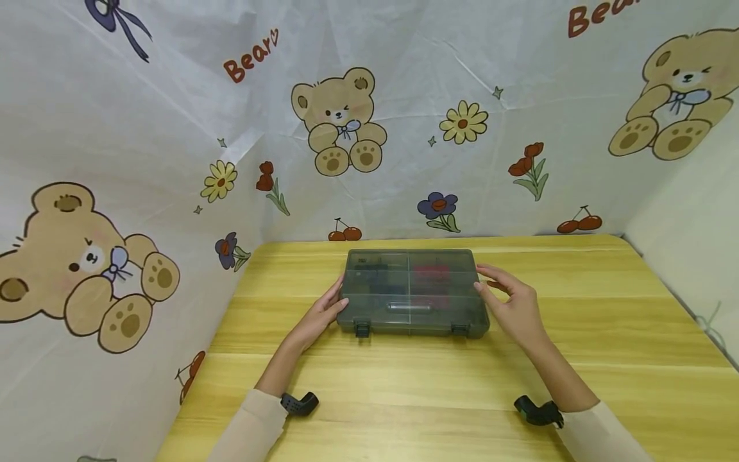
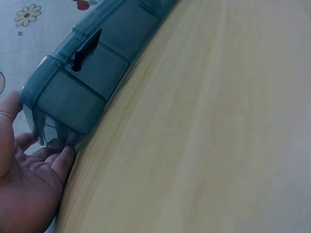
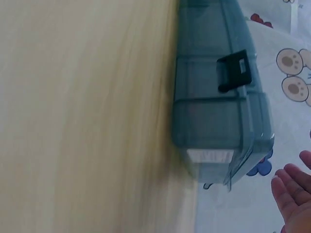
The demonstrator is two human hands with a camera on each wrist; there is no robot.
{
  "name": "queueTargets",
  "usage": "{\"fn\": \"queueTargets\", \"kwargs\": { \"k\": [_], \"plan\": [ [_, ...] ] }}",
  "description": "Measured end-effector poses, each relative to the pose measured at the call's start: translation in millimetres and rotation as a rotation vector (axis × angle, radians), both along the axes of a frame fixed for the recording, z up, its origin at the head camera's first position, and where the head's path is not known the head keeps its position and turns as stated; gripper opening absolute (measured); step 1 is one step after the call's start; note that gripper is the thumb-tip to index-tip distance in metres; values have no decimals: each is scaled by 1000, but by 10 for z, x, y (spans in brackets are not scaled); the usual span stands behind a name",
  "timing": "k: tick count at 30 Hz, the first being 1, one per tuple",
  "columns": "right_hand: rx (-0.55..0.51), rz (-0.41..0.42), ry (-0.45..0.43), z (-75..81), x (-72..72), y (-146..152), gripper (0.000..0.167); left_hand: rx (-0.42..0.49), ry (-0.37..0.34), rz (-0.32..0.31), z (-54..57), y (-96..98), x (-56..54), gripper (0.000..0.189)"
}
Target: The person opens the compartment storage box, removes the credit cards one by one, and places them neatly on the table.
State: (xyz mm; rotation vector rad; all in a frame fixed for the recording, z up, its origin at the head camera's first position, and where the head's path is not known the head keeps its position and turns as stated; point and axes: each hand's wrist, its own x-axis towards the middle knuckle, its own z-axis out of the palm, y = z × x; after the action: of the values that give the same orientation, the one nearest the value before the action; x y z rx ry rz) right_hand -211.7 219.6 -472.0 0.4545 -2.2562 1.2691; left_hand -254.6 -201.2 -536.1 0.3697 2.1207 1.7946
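A dark translucent plastic storage box (image 1: 375, 282) with a divided inside lies flat on the table. Reddish and dark contents show faintly through its lid. Two black latches sit on its front; the left latch (image 2: 86, 50) sticks out from the wall, as does the right latch (image 3: 236, 71). My left hand (image 1: 319, 316) grips the left end, thumb at the lid's edge and fingers low against the side. Beside the right end is my right hand (image 1: 516, 308), its fingers extended; in the right wrist view a gap separates them from the box.
The wood-grain table (image 1: 392, 391) runs back to a white cloth (image 1: 404, 173) printed with bears and flowers, which also hangs at the left. A pale wall or panel (image 1: 687, 224) borders the right side. Black wrist devices (image 1: 300, 404) are on both wrists.
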Motion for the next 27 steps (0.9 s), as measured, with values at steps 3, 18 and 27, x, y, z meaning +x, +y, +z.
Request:
{"fn": "queueTargets", "kwargs": {
  "k": [3, 18, 27],
  "plan": [
    [24, -2, -94, -45, -4, 83, 41, 2, 7, 3, -6, -1, 0, 68],
    [25, 218, -553, -164, -71, 280, 79, 26, 3, 1, -39, 1, -12, 67],
    [27, 279, -588, -193, -82, 294, 78, 23, -14, 7, -11, -5, 1, 68]
  ]
}}
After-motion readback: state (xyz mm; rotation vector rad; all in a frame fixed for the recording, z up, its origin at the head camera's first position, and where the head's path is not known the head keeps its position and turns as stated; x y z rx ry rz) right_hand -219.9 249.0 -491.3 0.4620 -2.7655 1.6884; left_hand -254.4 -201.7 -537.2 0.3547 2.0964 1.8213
